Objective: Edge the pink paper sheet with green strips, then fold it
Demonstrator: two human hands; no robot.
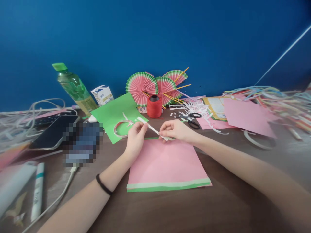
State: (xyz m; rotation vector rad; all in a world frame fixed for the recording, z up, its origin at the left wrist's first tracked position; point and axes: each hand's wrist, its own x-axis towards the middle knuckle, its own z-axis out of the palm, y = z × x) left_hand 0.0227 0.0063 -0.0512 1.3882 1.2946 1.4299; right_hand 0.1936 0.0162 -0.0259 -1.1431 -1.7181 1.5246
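Observation:
A narrow white strip (152, 128), either paper or tape, is stretched between my two hands. My left hand (136, 136) pinches it near its far left end, which sticks out past the fingertips. Thumb and fingers of my right hand (174, 130) are closed on its other end. Below them on the table lies a pink sheet (167, 161) with a white and green band (170, 185) along its near edge. Just left of my left hand, a roll of tape (115, 130) rests on a green sheet (107, 115).
Pleated watermelon fans (141, 85) lean by the blue wall behind a red thread spool (154, 107). Black scissors (194, 120) lie among white paper scraps (204, 111), near pink paper (245, 115). Leftward are a bottle (75, 85), a phone (54, 132), a cable (62, 194) and a marker (38, 192).

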